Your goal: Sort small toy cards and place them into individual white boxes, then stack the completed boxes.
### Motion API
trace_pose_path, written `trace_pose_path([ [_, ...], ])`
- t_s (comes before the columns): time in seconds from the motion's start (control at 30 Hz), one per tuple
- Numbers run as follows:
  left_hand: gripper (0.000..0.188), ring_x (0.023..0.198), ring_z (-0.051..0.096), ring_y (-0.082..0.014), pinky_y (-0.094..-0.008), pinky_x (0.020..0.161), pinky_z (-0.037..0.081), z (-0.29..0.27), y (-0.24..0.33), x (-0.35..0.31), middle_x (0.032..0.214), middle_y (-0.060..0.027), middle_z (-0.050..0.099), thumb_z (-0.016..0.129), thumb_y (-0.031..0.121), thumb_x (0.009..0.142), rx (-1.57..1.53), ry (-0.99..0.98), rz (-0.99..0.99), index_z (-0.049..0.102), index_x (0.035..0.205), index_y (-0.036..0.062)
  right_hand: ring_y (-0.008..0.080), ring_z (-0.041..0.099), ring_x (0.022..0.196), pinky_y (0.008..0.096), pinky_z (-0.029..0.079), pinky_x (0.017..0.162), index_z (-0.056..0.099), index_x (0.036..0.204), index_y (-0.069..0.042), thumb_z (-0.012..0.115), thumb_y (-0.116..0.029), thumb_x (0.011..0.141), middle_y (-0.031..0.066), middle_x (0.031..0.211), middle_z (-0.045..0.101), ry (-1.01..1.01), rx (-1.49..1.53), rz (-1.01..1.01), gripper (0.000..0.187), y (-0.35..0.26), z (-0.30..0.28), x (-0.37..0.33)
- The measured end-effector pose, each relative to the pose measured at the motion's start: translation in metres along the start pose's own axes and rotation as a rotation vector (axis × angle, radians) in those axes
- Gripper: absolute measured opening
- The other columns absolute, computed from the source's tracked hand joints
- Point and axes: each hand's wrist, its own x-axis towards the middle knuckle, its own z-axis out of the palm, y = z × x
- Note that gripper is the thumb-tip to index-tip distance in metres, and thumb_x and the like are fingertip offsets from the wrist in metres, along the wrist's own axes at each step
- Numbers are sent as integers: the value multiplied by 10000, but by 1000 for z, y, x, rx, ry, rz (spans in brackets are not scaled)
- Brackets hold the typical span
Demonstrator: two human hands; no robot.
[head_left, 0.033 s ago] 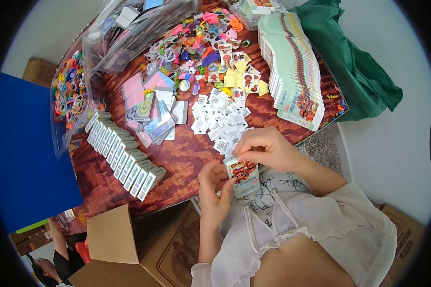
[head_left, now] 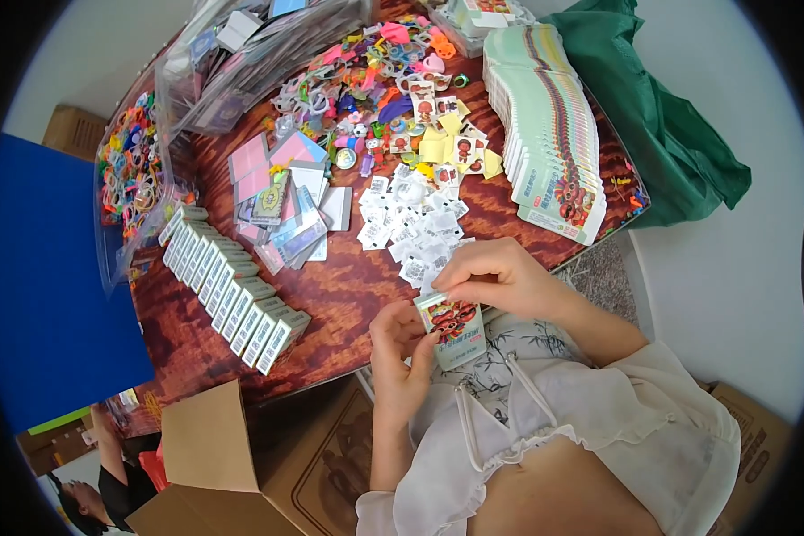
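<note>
Near the table's front edge, my left hand (head_left: 400, 353) is closed on a small pale green box (head_left: 454, 332) with red cartoon figures, thumb across its front. My right hand (head_left: 491, 275) pinches at the top end of the same box; its fingertips hide exactly what they grip there. Just beyond my fingers lies a pile of small white printed packets (head_left: 411, 219). Flat, unfolded green cartons (head_left: 554, 134) are fanned out at the far right. To the left, a row of folded small boxes (head_left: 232, 290) stands side by side.
Pink and blue cards (head_left: 299, 210), yellow-backed stickers (head_left: 460, 147) and colourful small toys (head_left: 366, 80) cover the table's middle and back. Clear plastic bags (head_left: 232, 71) stand at back left. An open cardboard box (head_left: 210, 438) sits below the front edge. Another person (head_left: 107, 482) is at lower left.
The small box has tilted very slightly between my fingers. Both hands stay in almost the same place.
</note>
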Motion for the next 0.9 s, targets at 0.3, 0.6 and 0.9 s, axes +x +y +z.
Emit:
trace_pose_path([
  [0.3,513,966,608,-159,-262,811,511,-20,10,2,1142,-103,535,598,-106,894,20,-83,-10,436,1366,10,231,675,972,350,529,838,696,1019,43,706,18,830,135,1043,709,-77,67,-36,192,1,10,-3],
  [0.6,668,1249,525,-219,-356,1054,429,-51,-5,14,1423,-152,481,544,-95,906,-471,94,-29,298,1514,31,118,672,819,247,558,638,591,1110,-34,654,-117,935,70,1020,660,127,763,404,204,26,28,45],
  [0.9,824,1213,511,-243,-367,1025,439,-54,-4,43,1379,-154,436,843,43,712,-65,298,194,356,1374,-6,131,683,797,258,562,602,599,1137,-55,621,-180,965,58,980,673,-55,904,505,213,24,62,84],
])
